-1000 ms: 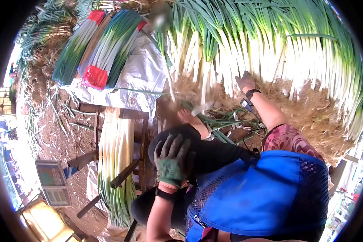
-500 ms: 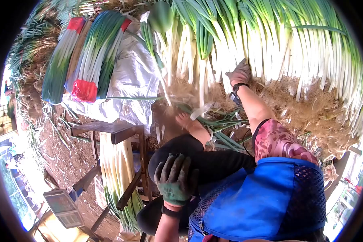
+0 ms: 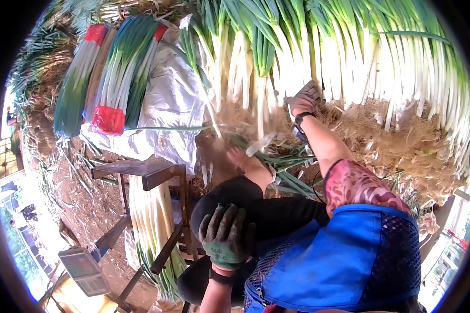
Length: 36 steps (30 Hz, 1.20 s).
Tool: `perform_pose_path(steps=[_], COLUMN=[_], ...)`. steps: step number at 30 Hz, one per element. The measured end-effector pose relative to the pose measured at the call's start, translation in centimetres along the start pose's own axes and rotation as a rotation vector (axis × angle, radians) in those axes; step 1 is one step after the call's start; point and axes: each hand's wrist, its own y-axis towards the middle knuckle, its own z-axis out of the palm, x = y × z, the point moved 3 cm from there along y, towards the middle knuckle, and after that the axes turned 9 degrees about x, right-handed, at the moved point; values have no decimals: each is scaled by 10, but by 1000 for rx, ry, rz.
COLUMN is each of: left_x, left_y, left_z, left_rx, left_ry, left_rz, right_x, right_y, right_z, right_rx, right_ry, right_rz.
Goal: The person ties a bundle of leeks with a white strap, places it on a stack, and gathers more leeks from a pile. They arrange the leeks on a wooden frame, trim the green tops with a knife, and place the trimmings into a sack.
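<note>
My left hand (image 3: 225, 239), in a dark green dirt-stained glove, lies over my bent knee with its fingers slightly apart and nothing in them. At the lower white ends of a row of long green onions (image 3: 344, 68) is my right hand (image 3: 304, 99), in a pale grey glove. Its thumb stands apart from the fingers, and no stalk shows inside the grip. The fingertips are against or just in front of the white stalks; actual contact cannot be made out. Brown roots (image 3: 371, 122) hang below the row.
Bundled green onions (image 3: 117, 78) with red wrapping lie on white plastic sheeting (image 3: 169, 112) at the left. A metal stand (image 3: 141, 169) is near my knee, with more green onions (image 3: 151, 214) beneath it. A grey scale-like box (image 3: 83, 268) stands lower left. Loose leaves litter the soil.
My right hand has drawn slightly down and left along the row, its fingers now more bent. My left hand stays on the knee.
</note>
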Motion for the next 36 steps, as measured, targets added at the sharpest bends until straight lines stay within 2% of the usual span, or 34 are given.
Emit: perform_pose_path(steps=[2, 3, 5, 7, 9, 10, 12, 14, 16, 17, 18, 20, 23, 28, 31, 34, 36], left_x=[2, 3, 3, 4, 5, 5, 6, 10, 12, 12, 13, 13, 14, 18, 18, 13, 5], left_y=[-2, -5, -7, -5, -9, -9, -9, -10, -12, -12, -13, -18, -20, -25, -27, -20, -9], left_z=[2, 2, 0, 0, 1, 3, 3, 4, 4, 3, 2, 3, 0, 1, 1, 0, 4], left_rx=[5, 12, 2, -30, -34, -40, -49, -27, -5, 3, 9, -6, -58, -126, -164, -114, -62], left_ry=[3, 0, 9, 8, -5, -10, -13, -16, -21, -22, -23, -31, -29, -78, -96, -46, -28], left_rz=[-7, -12, -9, -9, -16, -14, -8, -22, -34, -36, -39, -41, -17, -26, -32, -87, -186], right_x=[34, 39, 33, 16, 10, 12, 2, 33, 24, 16, 15, 7, -24, -41, -64, -101, -135], right_y=[21, 22, 24, 28, 27, 29, 23, 12, 12, 10, 26, 35, 35, 35, 37, 20, -8], right_z=[43, 36, 27, 17, 28, 32, 37, 17, 12, -10, -5, -5, -62, -126, -166, -217, -279], right_rx=[40, 24, 135, 354, 479, 502, 551, 221, 366, 448, 640, 733, 782, 951, 1079, 1233, 1336], right_ry=[-581, -903, -838, -56, 309, 292, 710, 5, 294, 443, 491, 575, 730, 814, 991, 998, 975], right_rz=[192, 305, 316, 96, -46, -67, -122, 162, 51, 12, 79, 56, -73, -81, -134, -240, -315])
